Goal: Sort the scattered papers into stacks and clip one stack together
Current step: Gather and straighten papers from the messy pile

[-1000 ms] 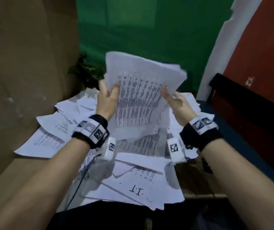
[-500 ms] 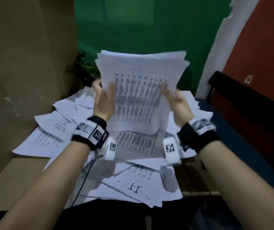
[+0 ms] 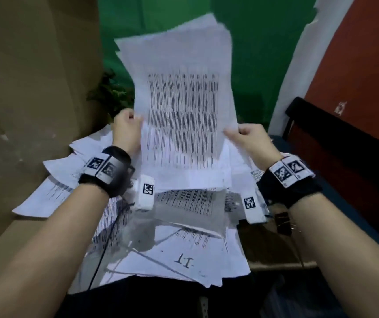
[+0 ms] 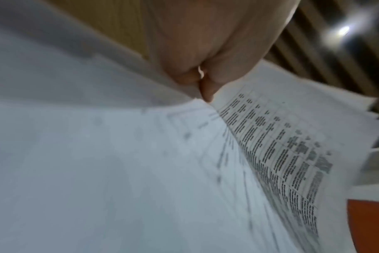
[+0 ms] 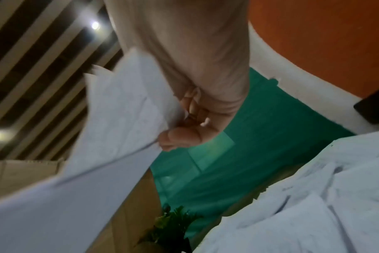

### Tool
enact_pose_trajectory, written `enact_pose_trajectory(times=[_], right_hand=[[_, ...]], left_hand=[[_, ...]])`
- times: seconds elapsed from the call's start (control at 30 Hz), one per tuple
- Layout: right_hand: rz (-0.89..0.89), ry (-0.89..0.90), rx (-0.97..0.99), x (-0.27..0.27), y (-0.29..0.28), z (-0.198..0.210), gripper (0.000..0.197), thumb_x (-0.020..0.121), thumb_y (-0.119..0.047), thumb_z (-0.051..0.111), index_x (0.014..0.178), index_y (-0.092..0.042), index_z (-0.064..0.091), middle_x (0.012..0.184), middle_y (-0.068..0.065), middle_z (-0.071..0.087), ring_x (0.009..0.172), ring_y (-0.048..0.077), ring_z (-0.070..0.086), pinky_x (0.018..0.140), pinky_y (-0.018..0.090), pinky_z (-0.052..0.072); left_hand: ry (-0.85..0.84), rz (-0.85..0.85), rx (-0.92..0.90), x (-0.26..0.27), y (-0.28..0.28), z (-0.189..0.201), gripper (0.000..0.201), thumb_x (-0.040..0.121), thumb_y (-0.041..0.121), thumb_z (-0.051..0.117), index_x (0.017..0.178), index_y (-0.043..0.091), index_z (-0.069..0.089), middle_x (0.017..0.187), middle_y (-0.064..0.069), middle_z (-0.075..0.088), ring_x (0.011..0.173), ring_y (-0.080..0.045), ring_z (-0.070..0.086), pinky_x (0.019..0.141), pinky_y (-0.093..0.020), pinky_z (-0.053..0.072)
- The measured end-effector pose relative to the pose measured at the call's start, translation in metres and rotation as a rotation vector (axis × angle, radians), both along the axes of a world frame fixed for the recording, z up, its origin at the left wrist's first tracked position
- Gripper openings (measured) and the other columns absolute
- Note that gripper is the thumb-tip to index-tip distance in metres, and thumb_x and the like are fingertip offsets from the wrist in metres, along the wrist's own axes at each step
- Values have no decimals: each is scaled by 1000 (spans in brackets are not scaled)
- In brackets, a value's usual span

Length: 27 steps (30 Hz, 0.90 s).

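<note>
I hold a stack of printed sheets [image 3: 181, 106] upright above the table, long side vertical. My left hand [image 3: 127, 129] grips its left edge and my right hand [image 3: 245, 136] grips its right edge. In the left wrist view my fingers [image 4: 206, 89] pinch the stack of sheets [image 4: 281, 154] at its edge. The right wrist view has my fingers [image 5: 184, 135] curled round the paper edge [image 5: 123, 109]. Scattered papers [image 3: 172, 255] cover the table under my arms. A black binder clip [image 3: 283, 223] lies on the table below my right wrist.
A brown cardboard wall [image 3: 35, 88] stands at the left and a green backdrop [image 3: 252, 65] behind. A small plant [image 3: 110, 92] sits at the back left. A dark chair or bench [image 3: 344, 157] is at the right. A thin black cable [image 3: 101, 255] runs over the papers.
The stack has been turned from landscape to portrait and raised higher. Both hands shifted along its side edges and kept their grip.
</note>
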State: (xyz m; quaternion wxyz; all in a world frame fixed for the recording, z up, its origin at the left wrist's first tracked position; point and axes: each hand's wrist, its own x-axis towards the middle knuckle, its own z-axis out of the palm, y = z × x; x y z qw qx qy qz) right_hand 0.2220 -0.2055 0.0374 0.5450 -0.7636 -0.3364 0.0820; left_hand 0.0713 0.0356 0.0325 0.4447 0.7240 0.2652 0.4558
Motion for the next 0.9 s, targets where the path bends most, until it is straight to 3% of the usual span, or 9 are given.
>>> enact_pose_trajectory(times=[0.1,0.23,0.3,0.43,0.53,0.57,0.63,0.77,0.9], right_hand=[[-215,-7,-15,13,-6,-17,47,95,-25,59,55,-11,38,46,-6,31,38,6,27,38,16,22],[-558,163,147,51,-26,-18,41,98,-28,48,60,-15,42,67,3,47,69,20,44,70,29,37],[-632,265,224,58,-35,-15,38,101,-28,42,64,-22,36,67,-3,41,62,16,42,76,31,38],[-527,445,312,47,-34,-26,32,103,-20,39,72,-22,38,75,-4,41,63,8,44,73,30,51],[-606,346,354,39,-36,-33,23,101,-25,40,81,-17,49,77,3,50,66,17,52,72,36,51],[-653,267,400,41,-39,-31,23,98,-28,40,80,-19,53,79,4,55,71,20,54,76,39,51],[-638,166,496,47,-40,-23,25,91,-28,40,72,-21,54,79,-1,56,80,19,52,75,37,46],[-497,356,737,40,-33,0,24,97,-21,41,85,-25,62,84,-2,63,79,19,61,69,31,48],[-317,628,921,34,-25,17,33,95,-22,50,122,-10,65,116,10,71,103,28,69,89,40,55]], left_hand=[[174,2,-169,1,3,-46,29,91,3,42,64,13,36,64,-9,30,59,-19,30,51,-27,23],[350,-91,-306,5,9,-106,13,86,12,48,74,9,52,73,-14,50,70,-23,47,65,-31,33],[367,-107,-330,7,3,-119,13,89,10,48,80,8,57,77,-15,51,72,-22,48,66,-30,34],[415,-99,-376,9,-10,-119,27,94,1,42,68,8,44,68,-12,39,66,-23,43,66,-14,29],[427,-117,-461,11,-8,-120,21,89,-10,38,97,-16,57,105,-25,59,105,-37,56,91,-21,37],[440,-123,-482,10,-8,-121,24,87,-13,37,101,-17,56,104,-27,59,108,-34,55,83,-24,44],[481,-168,-455,6,-15,-114,26,88,-16,34,91,-3,57,77,-15,54,86,-26,54,58,-18,39],[418,-190,-315,10,-18,-96,31,91,-8,39,114,1,58,100,-16,63,94,-31,62,69,-23,46],[562,-194,-209,25,-14,-84,34,91,-1,39,113,6,63,104,-20,67,86,-32,64,70,-33,50]])
